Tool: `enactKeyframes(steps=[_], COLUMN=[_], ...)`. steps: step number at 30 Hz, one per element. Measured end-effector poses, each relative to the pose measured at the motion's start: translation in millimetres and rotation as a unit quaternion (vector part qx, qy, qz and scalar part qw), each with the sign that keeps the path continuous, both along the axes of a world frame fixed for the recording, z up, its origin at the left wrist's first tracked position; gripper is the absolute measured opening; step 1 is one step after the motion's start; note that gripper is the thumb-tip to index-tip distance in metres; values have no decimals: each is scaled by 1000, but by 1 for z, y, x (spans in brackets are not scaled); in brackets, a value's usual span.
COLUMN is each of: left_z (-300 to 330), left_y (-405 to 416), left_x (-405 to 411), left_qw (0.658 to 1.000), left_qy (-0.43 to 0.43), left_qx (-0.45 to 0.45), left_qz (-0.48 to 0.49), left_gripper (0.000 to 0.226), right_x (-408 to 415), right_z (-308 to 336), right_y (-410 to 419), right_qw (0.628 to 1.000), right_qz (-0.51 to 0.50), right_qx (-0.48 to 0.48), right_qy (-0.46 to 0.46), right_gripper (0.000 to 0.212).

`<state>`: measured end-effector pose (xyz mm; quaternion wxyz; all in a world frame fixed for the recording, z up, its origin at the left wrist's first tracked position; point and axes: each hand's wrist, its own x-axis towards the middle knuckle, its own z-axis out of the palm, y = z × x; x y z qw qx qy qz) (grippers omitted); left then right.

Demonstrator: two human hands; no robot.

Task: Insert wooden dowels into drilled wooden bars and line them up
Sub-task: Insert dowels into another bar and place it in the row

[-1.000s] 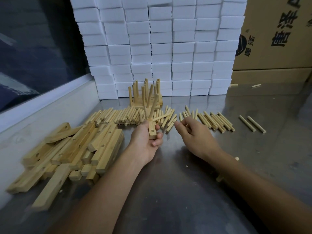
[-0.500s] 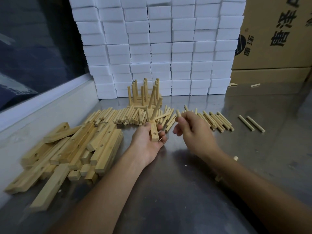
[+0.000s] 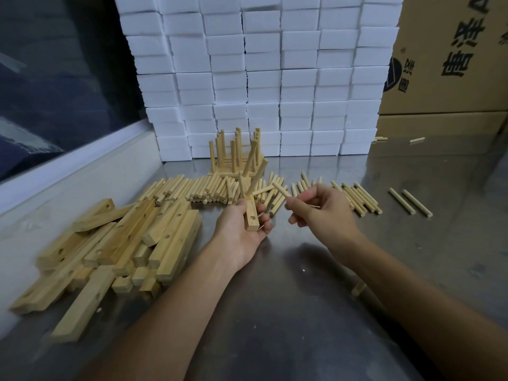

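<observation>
— While the left hand [image 3: 242, 229] grips that bar [image 3: 251, 215], what's the right hand [image 3: 321, 210] got?

— One dowel [image 3: 281, 189], pinched between thumb and fingertips, its free end pointing up and away from me. It sits just right of the bar, apart from it, above the table [image 3: 302, 312].

— And the bar itself?

— Tilted away from the person, near end in the palm, fingers curled round it. An open hole shows near that end. Two dowels already stick up out of it further along, leaning different ways.

— Where's the stock?

— Left of the bar, a loose pile of bars [image 3: 115, 251], drilled holes showing on several, some lying across others. Behind the bar, a row of dowels [image 3: 198, 189] lying side by side on the table. Right of the bar, past the right hand, more loose dowels [image 3: 360, 198], and well beyond those a pair [image 3: 409, 202] lying on their own.

— Anything finished?

— Behind the bar, past the row, a cluster of bars with dowels standing upright, the finished set [image 3: 236, 158]. It stands just in front of a wall of stacked white boxes [image 3: 264, 78].

— And further right?

— Cardboard cartons [image 3: 450, 64] with black printed characters, right of the white boxes. A couple of stray dowels lie at their foot.
</observation>
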<state>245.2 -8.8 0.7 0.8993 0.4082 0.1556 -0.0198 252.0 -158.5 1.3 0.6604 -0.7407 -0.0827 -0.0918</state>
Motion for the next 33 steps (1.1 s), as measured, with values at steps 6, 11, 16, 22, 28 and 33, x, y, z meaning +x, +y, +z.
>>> enactKeyframes(steps=[6, 11, 16, 22, 28, 33], left_z=[-1, -1, -2, -4, -6, -6], left_y=[0, -1, -2, -7, -3, -5], left_x=[0, -1, -1, -2, 1, 0], left_qw=[1000, 1000, 1000, 999, 999, 999], left_qy=[-7, -14, -12, -16, -6, -16], left_qx=[9, 10, 2, -19, -33, -13], left_qz=[1, -4, -16, -31, -21, -26], left_gripper=[28, 27, 27, 26, 25, 26], right_x=[-3, -3, -7, -10, -14, -16], right_z=[-3, -2, -2, 0, 12, 22], right_y=[6, 8, 9, 12, 4, 3], right_qw=[992, 977, 971, 957, 921, 875], right_qz=[84, 52, 41, 37, 84, 94], right_qx=[-97, -165, -178, -230, -322, -406], right_qy=[-7, -126, -155, -171, -201, -245], right_gripper=[41, 24, 8, 14, 18, 17])
